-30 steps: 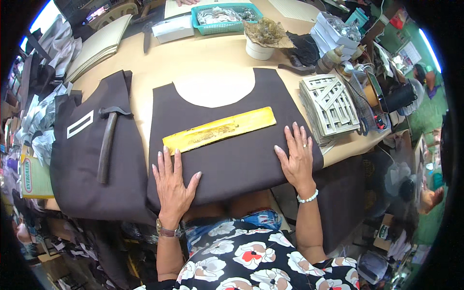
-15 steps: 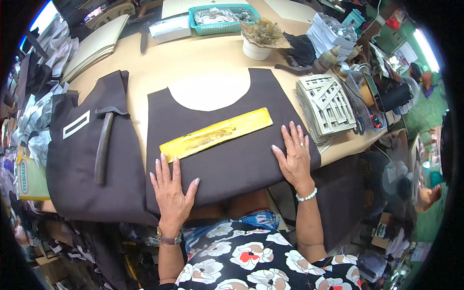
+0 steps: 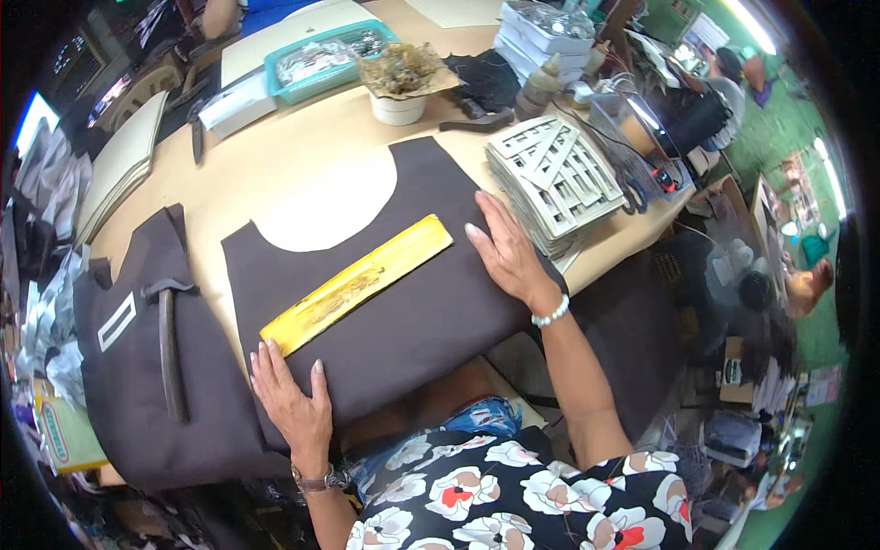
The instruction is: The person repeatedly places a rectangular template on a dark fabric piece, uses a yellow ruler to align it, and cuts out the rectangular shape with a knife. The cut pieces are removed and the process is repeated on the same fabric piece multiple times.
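Note:
A dark fabric piece (image 3: 403,330) with a deep curved neckline lies spread over the table's near edge. Across its middle rests a yellow strip (image 3: 357,282), tilted up to the right, with brown stains along it. My left hand (image 3: 293,403) lies flat on the fabric, fingertips at the strip's lower left end. Flat near the right edge of the cloth is my right hand (image 3: 504,252), its fingers stretched out and apart from the strip. To the left, a hammer (image 3: 169,353) and a small white rectangular frame (image 3: 117,321) sit on another dark fabric piece (image 3: 119,403).
Right of the cloth stands a stack of cut-out white card templates (image 3: 559,174). Farther back are a white pot (image 3: 398,108) under brown paper, a teal basket (image 3: 321,60), a white box (image 3: 238,105) and squeeze bottles (image 3: 538,87). Paper sheets (image 3: 119,165) lie far left.
The view has turned to the right, so the table things appear shifted left and tilted. My right hand has slid toward the far right part of the fabric; my left stays by the strip's end.

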`<act>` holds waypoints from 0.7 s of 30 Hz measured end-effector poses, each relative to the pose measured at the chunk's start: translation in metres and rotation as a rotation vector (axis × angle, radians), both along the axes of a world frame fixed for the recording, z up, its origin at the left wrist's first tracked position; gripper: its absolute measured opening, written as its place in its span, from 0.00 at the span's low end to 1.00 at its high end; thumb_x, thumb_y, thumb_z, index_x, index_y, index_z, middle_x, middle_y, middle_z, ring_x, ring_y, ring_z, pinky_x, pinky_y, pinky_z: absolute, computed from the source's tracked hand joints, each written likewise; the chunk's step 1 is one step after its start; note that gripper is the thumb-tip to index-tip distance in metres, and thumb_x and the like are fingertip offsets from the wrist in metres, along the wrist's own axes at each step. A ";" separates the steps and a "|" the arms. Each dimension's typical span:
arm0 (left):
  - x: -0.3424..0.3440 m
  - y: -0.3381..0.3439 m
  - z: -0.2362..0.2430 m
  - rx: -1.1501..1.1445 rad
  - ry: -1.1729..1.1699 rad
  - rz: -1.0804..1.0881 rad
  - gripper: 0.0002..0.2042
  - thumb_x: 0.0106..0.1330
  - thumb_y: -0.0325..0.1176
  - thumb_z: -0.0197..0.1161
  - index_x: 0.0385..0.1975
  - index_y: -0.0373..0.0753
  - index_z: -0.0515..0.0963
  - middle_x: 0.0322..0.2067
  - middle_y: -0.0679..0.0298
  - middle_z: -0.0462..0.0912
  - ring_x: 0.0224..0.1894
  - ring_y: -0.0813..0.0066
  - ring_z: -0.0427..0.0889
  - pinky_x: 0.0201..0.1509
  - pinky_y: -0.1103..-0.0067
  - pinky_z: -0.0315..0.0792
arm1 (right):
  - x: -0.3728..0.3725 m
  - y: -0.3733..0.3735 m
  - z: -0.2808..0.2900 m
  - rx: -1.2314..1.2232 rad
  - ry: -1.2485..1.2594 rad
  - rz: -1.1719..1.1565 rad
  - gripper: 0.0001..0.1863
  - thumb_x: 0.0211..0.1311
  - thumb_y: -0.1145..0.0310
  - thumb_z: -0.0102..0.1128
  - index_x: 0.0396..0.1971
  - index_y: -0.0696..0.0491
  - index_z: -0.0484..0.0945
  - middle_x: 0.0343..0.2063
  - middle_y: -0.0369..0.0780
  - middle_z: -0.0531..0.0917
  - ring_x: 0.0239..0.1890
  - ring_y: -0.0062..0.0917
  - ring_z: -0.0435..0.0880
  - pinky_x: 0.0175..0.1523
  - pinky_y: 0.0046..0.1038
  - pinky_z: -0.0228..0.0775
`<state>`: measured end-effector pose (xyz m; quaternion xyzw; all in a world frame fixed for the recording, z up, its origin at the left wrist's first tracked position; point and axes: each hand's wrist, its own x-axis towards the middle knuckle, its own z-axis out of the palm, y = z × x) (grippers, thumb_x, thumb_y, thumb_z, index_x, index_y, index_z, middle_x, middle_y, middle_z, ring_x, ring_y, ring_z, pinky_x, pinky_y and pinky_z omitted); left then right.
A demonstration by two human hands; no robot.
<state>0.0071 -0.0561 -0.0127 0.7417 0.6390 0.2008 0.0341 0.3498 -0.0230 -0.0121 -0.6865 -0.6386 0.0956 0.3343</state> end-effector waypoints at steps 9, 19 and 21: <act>-0.003 0.003 -0.008 0.030 0.010 -0.025 0.32 0.63 0.40 0.60 0.65 0.35 0.59 0.64 0.49 0.61 0.67 0.49 0.56 0.69 0.58 0.49 | 0.034 0.017 0.002 -0.105 0.126 -0.039 0.35 0.69 0.51 0.42 0.63 0.66 0.56 0.64 0.57 0.59 0.68 0.45 0.54 0.72 0.35 0.43; 0.000 0.004 -0.007 0.011 0.021 -0.019 0.30 0.63 0.40 0.59 0.64 0.35 0.61 0.64 0.49 0.61 0.67 0.49 0.56 0.69 0.57 0.49 | 0.056 0.009 0.004 -0.028 0.073 -0.057 0.32 0.70 0.54 0.43 0.61 0.66 0.60 0.60 0.56 0.65 0.65 0.45 0.62 0.69 0.35 0.49; -0.001 0.003 -0.006 0.009 0.014 -0.020 0.30 0.63 0.40 0.59 0.64 0.35 0.61 0.64 0.49 0.61 0.68 0.49 0.56 0.69 0.57 0.49 | 0.038 0.000 0.015 0.024 0.016 -0.061 0.29 0.68 0.58 0.47 0.59 0.66 0.63 0.58 0.56 0.68 0.62 0.47 0.65 0.67 0.36 0.53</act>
